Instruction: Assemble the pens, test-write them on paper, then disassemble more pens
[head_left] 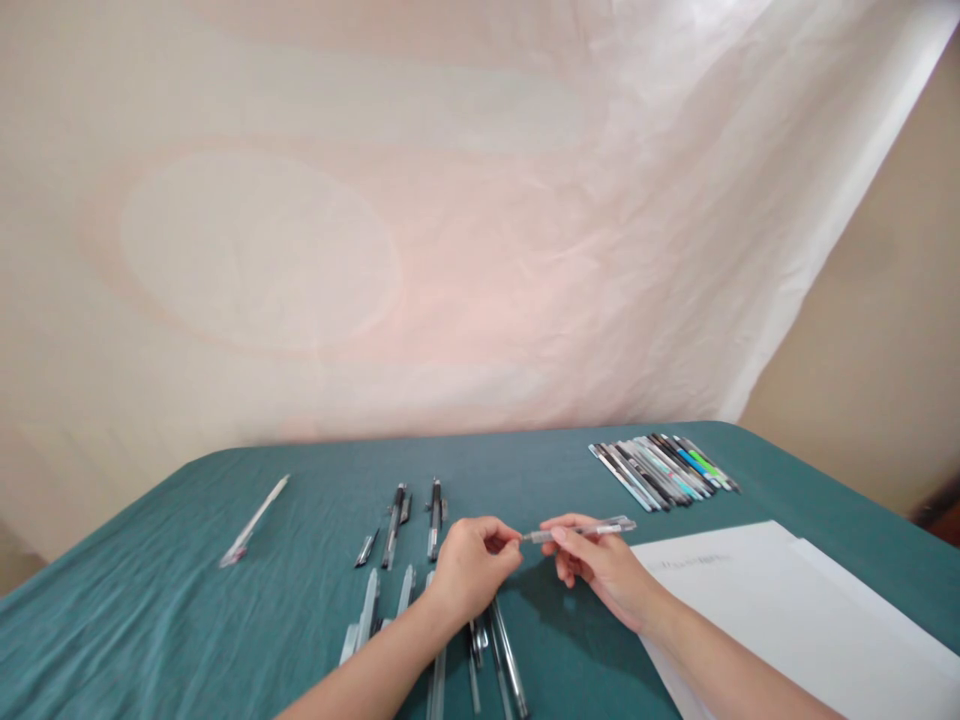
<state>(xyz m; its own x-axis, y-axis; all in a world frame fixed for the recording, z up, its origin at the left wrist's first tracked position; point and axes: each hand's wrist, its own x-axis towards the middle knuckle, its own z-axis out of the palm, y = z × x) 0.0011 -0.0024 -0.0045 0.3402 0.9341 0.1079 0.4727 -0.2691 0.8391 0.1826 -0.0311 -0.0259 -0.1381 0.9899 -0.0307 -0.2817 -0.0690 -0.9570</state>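
Observation:
My right hand (596,565) pinches a clear pen barrel (592,528) and holds it level above the teal tablecloth (165,620). My left hand (472,565) is closed at the barrel's left tip, its fingertips pinched on that end; what they hold there is too small to make out. Below and left of my hands lie several clear pen parts (495,640) and two dark pens (416,520). A single clear pen (253,522) lies apart at the far left.
A row of several assembled pens (664,468) lies at the table's far right. White paper sheets (787,610) cover the right front of the table. A pale cloth backdrop (420,220) hangs behind the table's far edge.

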